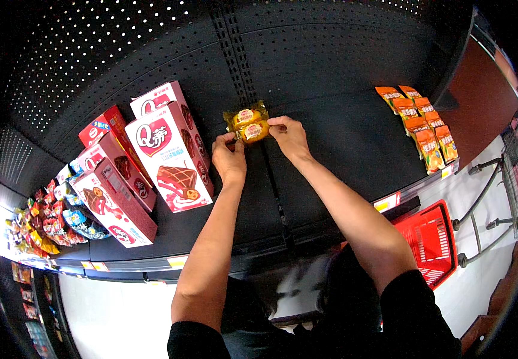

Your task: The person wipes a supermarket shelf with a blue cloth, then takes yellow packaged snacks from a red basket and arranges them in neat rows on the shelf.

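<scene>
Two yellow plastic-wrapped snack packs stand one in front of the other towards the back of a black metal shelf. My left hand (230,158) pinches the lower left corner of the front snack pack (254,131). The fingertips of my right hand (289,137) are at that pack's right edge. Right behind it is the rear snack pack (245,116), in the same yellow wrapping. Nearest to my left hand, on its left, stands a large pink-and-white cake box (169,157), with a similar box behind it.
More pink boxes (115,202) and a red box (106,128) stand left, then bagged snacks (52,224). Orange pouches (427,146) form two rows at the right. The shelf's front edge (133,265) carries price tags. A red shopping basket (434,242) and a metal cart frame (481,211) are below right.
</scene>
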`<state>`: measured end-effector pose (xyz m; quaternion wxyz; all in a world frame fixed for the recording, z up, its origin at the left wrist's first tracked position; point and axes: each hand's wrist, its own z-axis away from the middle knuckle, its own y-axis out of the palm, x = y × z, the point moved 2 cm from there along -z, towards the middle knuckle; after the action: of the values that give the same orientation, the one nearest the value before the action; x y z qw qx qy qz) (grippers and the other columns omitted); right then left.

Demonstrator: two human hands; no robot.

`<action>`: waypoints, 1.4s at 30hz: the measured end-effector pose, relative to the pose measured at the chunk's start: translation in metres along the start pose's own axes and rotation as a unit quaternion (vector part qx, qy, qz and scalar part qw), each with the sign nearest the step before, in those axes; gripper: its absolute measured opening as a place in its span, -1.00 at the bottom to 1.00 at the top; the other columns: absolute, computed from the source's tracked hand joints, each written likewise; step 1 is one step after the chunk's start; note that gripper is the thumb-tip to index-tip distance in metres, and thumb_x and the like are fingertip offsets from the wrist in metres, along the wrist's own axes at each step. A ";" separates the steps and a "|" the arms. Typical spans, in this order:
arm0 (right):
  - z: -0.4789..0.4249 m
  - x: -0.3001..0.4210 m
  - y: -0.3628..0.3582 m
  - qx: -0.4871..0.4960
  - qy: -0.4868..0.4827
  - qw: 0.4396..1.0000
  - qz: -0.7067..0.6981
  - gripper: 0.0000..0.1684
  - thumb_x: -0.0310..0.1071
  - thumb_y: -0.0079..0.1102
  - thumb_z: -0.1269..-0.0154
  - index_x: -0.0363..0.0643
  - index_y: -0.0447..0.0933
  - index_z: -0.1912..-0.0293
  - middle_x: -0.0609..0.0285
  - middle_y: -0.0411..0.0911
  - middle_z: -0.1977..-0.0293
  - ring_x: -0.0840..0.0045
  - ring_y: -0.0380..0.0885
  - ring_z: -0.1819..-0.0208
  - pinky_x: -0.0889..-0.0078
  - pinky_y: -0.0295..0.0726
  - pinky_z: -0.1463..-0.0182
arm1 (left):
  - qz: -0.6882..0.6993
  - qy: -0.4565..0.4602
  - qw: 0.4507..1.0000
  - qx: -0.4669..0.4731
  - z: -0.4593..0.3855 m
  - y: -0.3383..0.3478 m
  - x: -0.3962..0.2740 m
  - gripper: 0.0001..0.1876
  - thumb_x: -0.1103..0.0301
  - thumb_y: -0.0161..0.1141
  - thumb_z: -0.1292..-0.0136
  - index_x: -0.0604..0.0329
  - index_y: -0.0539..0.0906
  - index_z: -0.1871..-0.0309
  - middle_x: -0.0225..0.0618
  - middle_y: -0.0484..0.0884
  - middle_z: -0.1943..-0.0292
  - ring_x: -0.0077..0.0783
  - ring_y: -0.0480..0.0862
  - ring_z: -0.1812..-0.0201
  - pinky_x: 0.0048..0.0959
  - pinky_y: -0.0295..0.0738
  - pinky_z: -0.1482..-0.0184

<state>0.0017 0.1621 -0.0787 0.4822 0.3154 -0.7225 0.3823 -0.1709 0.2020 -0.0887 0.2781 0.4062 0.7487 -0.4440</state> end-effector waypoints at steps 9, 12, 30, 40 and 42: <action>0.003 0.004 -0.004 0.010 -0.009 1.000 0.026 -0.72 -0.49 0.22 -0.30 -0.24 0.68 0.00 0.06 0.73 0.11 0.39 0.71 0.06 0.39 0.64 -0.10 | 0.038 0.006 0.999 0.001 0.004 -0.002 0.003 -0.68 0.57 0.36 -0.19 0.30 0.62 -0.03 -0.07 0.65 0.14 -0.20 0.72 0.20 -0.28 0.62 0.05; 0.006 0.002 -0.003 0.013 0.001 1.000 0.027 -0.70 -0.49 0.21 -0.30 -0.24 0.68 -0.02 0.06 0.73 0.11 0.38 0.71 0.05 0.39 0.64 -0.11 | 0.043 0.011 0.999 0.014 0.008 -0.002 0.003 -0.66 0.58 0.34 -0.20 0.32 0.62 -0.06 -0.06 0.67 0.12 -0.18 0.73 0.16 -0.28 0.61 0.01; -0.002 0.013 -0.033 -0.012 -0.039 0.999 -0.001 -0.74 -0.45 0.12 -0.43 -0.23 0.67 -0.04 0.16 0.70 0.14 0.53 0.63 0.11 0.45 0.60 -0.03 | -0.058 0.139 0.989 -0.012 0.020 -0.020 -0.033 -0.58 0.50 0.32 -0.20 0.22 0.53 -0.14 -0.02 0.57 -0.10 0.07 0.54 -0.15 -0.05 0.43 -0.20; 0.152 0.082 -0.228 -0.088 -0.117 0.978 -0.145 -0.71 -0.34 0.09 -0.54 -0.26 0.57 -0.11 0.10 0.70 0.10 0.55 0.68 0.15 0.49 0.70 0.08 | 0.020 0.363 0.930 0.059 0.076 -0.065 -0.111 -0.73 0.47 0.21 -0.39 0.26 0.61 -0.13 -0.10 0.62 -0.13 -0.09 0.57 -0.21 -0.23 0.37 -0.32; 0.204 0.047 -0.266 -0.128 -0.041 0.985 -0.109 -0.71 -0.34 0.07 -0.54 -0.26 0.56 -0.13 0.13 0.69 0.12 0.57 0.68 0.16 0.51 0.70 0.10 | 0.003 0.361 0.930 0.062 0.090 -0.081 -0.116 -0.74 0.46 0.20 -0.41 0.27 0.61 -0.12 -0.11 0.63 -0.13 -0.12 0.57 -0.21 -0.26 0.37 -0.32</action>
<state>0.1118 -0.1522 -0.0180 0.5270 0.3437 -0.7459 0.2184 -0.1756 0.0574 -0.0035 -0.0355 0.5575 0.7684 -0.3122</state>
